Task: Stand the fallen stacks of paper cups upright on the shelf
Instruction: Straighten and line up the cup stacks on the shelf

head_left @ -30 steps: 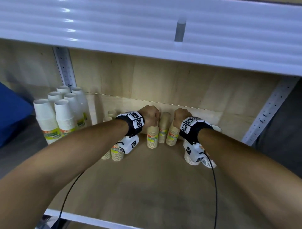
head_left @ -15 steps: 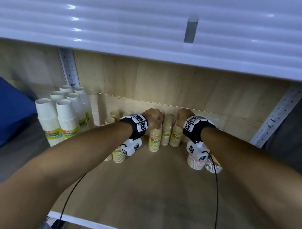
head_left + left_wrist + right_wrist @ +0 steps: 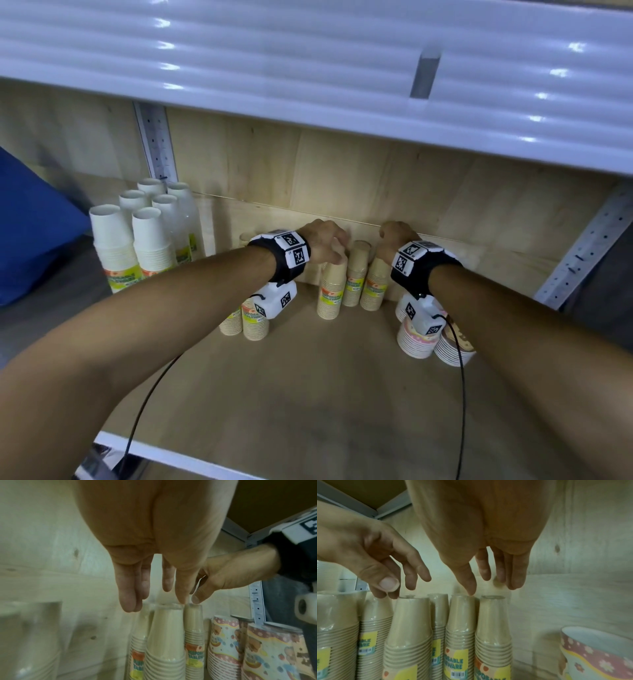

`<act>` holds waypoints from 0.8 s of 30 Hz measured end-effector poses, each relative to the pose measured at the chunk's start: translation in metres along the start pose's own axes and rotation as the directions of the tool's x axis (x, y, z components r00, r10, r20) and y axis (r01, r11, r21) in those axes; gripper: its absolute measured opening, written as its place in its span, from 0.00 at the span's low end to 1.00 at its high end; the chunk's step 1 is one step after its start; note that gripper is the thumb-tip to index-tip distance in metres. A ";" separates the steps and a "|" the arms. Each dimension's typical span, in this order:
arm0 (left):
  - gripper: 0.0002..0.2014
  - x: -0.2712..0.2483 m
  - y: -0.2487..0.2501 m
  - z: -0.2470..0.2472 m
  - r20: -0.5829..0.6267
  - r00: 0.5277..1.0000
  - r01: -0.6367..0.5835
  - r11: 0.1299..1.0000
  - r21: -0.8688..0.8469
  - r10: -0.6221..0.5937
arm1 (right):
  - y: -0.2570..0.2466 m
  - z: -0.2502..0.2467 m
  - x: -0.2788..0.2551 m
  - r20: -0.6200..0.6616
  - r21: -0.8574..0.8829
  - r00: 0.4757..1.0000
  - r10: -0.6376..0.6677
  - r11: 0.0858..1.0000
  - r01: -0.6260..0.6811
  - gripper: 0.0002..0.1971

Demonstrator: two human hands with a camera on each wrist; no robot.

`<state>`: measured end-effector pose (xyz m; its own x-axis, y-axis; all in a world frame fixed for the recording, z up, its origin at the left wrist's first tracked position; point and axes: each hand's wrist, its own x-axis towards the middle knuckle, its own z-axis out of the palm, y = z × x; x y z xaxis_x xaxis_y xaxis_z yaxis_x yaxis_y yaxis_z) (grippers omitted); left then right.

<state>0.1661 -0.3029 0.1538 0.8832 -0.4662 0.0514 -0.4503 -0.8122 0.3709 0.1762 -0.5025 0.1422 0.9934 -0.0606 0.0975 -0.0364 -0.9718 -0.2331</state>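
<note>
Three tan paper-cup stacks stand upright, mouths down, near the back of the wooden shelf (image 3: 308, 394): a front one (image 3: 331, 291), a middle one (image 3: 356, 274) and a right one (image 3: 375, 284). My left hand (image 3: 327, 245) hovers over the front stack, its fingers (image 3: 130, 599) hanging straight down with the tips at the stack's top (image 3: 169, 606). My right hand (image 3: 394, 236) is over the right stack; its thumb tip (image 3: 471, 591) touches that top (image 3: 462, 597) and the other fingers hang loose. Neither hand grips anything.
Two more tan stacks (image 3: 255, 318) stand under my left wrist. Several white cup stacks (image 3: 114, 246) fill the left end. Patterned stacks (image 3: 416, 337) sit under my right wrist. The white upper shelf (image 3: 308, 85) overhangs close above.
Both hands have loosened and eased up from the stack tops, so the middle stack's top now shows between them. The stacks stand as before.
</note>
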 end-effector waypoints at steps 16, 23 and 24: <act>0.12 -0.064 -0.063 -0.074 -0.040 0.964 0.267 0.945 0.190 -0.264 | -0.148 -0.005 -0.039 0.009 0.031 0.952 -0.306 0.952 0.306 0.11; 0.12 -0.092 -0.087 -0.079 0.044 0.948 0.298 0.930 0.214 -0.314 | -0.199 0.006 -0.057 0.171 0.074 0.896 -0.410 0.912 0.403 0.07; 0.12 -0.095 -0.090 -0.078 0.048 0.948 0.298 0.929 0.218 -0.315 | -0.202 0.009 -0.059 0.192 0.065 0.890 -0.414 0.910 0.409 0.08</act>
<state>0.1333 -0.1581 0.1873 0.9728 -0.2028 -0.1123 -0.1839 -0.9701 0.1582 0.1260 -0.3002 0.1751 0.9199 0.3921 -0.0029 0.3805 -0.8944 -0.2352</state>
